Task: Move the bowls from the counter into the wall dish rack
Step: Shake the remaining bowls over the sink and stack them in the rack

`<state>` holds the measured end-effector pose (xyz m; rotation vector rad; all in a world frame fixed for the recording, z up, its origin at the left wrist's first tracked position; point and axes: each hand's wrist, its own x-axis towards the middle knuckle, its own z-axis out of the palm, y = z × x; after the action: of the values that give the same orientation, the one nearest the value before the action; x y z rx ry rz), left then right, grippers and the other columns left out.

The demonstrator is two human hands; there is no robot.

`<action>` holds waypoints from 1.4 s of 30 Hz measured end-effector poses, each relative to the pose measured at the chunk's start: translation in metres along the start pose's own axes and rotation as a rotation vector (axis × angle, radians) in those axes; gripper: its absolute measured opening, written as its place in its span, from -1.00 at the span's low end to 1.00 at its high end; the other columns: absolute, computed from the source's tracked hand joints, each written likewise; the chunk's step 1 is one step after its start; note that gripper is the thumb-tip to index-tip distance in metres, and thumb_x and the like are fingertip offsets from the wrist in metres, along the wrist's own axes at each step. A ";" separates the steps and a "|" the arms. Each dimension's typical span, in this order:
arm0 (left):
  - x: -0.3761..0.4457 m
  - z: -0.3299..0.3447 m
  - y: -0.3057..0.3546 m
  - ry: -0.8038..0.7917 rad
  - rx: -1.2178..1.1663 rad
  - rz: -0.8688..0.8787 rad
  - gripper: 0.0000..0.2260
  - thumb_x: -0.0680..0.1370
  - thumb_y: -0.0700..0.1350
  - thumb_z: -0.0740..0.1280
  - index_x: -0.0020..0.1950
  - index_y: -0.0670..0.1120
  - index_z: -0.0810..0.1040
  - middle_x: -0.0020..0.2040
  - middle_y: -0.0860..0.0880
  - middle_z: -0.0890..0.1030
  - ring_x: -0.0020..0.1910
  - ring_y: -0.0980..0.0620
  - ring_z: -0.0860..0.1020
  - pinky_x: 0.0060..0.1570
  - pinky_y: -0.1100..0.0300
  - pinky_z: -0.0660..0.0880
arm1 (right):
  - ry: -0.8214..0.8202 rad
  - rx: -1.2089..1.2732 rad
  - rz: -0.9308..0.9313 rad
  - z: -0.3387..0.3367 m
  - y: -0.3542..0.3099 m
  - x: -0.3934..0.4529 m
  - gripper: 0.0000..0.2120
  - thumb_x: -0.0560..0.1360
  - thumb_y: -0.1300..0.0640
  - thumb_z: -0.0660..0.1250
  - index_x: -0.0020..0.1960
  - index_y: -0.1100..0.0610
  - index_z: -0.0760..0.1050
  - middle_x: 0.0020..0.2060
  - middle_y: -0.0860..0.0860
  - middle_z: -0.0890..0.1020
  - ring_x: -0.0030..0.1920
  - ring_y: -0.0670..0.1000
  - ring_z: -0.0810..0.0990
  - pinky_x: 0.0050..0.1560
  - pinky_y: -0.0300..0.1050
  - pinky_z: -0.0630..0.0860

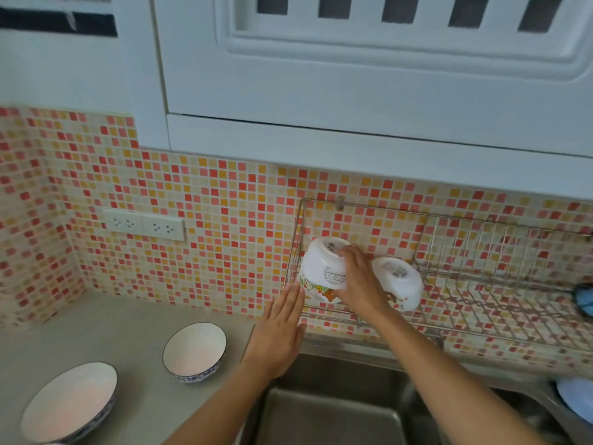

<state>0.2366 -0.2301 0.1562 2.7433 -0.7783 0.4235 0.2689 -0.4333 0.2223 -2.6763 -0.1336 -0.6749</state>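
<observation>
Right hand (354,277): clamped on an upturned white cartoon-print bowl (322,268), fingers over its base and far side, holding it tilted at the left end of the wall dish rack (449,277).
Left hand (282,329): flat, fingers straight and together, fingertips touching the lower left rim of the same bowl; it grips nothing.
Held bowl: bottom up, printed mark on its foot visible, coloured animal figures near the rim; whether it rests on the rack wires cannot be told.
Second cartoon-print bowl (398,281): upside down in the rack, just right of the right hand, leaning toward the tiled wall.
Wall dish rack: wire, hung on the mosaic tile wall (208,220) under the white cabinet (353,91), above the steel sink (337,406).
Worktop (134,319): two blue-rimmed bowls stand upright, well left of the rack; the smaller (194,350) nearer the sink, the larger (69,401) at the lower left.
Wall socket (144,224): double white outlet left of the rack.
</observation>
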 end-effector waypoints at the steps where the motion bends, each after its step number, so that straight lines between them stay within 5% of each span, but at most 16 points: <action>1: 0.000 0.000 0.000 -0.005 0.001 -0.002 -0.49 0.65 0.13 -0.18 0.50 0.04 -0.35 0.50 0.12 -0.36 0.46 0.12 -0.39 0.50 0.04 -0.23 | -0.012 -0.004 -0.006 0.002 0.001 0.001 -0.15 0.28 0.19 0.58 0.45 0.08 0.21 0.42 0.01 0.29 0.43 0.03 0.24 0.37 0.02 0.38; 15: 0.000 -0.001 0.005 -0.017 0.016 -0.032 -0.46 0.63 0.16 -0.16 0.48 0.04 -0.38 0.49 0.12 -0.38 0.47 0.10 -0.38 0.43 0.11 -0.31 | -0.222 -0.085 0.020 0.002 0.001 0.006 -0.15 0.33 0.20 0.55 0.48 0.04 0.18 0.45 0.04 0.32 0.46 0.07 0.26 0.39 0.02 0.34; 23: 0.001 -0.003 0.010 -0.013 0.021 -0.039 -0.46 0.63 0.18 -0.20 0.50 0.00 -0.35 0.49 0.06 -0.37 0.47 0.05 -0.38 0.47 0.05 -0.29 | -0.185 -0.006 0.014 -0.012 0.010 -0.008 -0.20 0.48 0.12 0.44 0.57 -0.03 0.07 0.58 -0.03 0.10 0.57 0.04 0.01 0.53 0.13 0.11; 27: 0.014 -0.004 0.014 -0.020 0.054 -0.031 -0.42 0.61 0.22 -0.23 0.50 -0.01 -0.38 0.48 0.05 -0.41 0.45 0.05 -0.43 0.45 0.04 -0.34 | 0.013 -0.071 0.113 -0.026 0.038 -0.039 -0.33 0.57 -0.08 0.27 0.58 0.00 0.05 0.58 0.00 0.09 0.58 0.04 -0.01 0.55 0.12 -0.01; 35: 0.066 -0.005 0.036 -0.048 -0.003 0.021 -0.34 0.46 0.36 -0.34 0.48 0.10 -0.41 0.50 0.03 -0.41 0.47 -0.05 -0.36 0.41 -0.03 -0.30 | -0.140 -0.324 0.267 -0.033 0.077 -0.062 -0.31 0.60 -0.31 -0.16 0.59 0.02 -0.23 0.59 0.01 -0.14 0.57 0.05 -0.17 0.54 0.11 -0.09; 42: 0.079 0.007 0.038 -0.044 0.023 -0.004 -0.33 0.44 0.37 -0.37 0.49 0.13 -0.38 0.49 0.04 -0.42 0.47 -0.07 -0.37 0.42 -0.03 -0.29 | -0.194 -0.368 0.297 -0.030 0.079 -0.061 -0.23 0.54 -0.38 -0.28 0.60 0.05 -0.16 0.59 0.03 -0.07 0.58 0.05 -0.12 0.55 0.17 -0.03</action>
<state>0.2815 -0.3009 0.1837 2.7837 -0.7830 0.3744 0.2165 -0.5178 0.1909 -3.0180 0.3668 -0.3735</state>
